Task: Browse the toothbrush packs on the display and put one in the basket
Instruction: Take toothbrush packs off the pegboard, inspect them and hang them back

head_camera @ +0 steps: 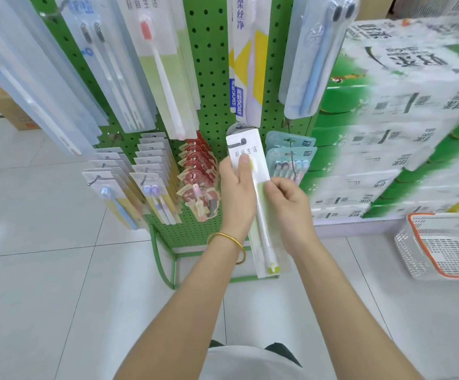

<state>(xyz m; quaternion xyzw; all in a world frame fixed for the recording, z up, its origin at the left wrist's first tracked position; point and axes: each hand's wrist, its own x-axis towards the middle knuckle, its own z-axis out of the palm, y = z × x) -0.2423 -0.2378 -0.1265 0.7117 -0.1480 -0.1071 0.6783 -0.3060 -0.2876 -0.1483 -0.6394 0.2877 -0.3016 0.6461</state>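
A long white and pale-green toothbrush pack (247,149) is held upright in front of the green pegboard display (212,78). My left hand (236,196) grips its left edge, thumb across the front near the brush head. My right hand (291,212) pinches the pack's right edge lower down. The white basket with an orange rim (412,242) sits on the floor at the far right, apart from both hands.
Many toothbrush packs hang on the display: long clear ones at the top, small red packs (198,171) and teal packs (291,157) lower down. Stacked tissue cartons (403,119) rise on the right. A cardboard box (9,111) stands at the left on the tiled floor.
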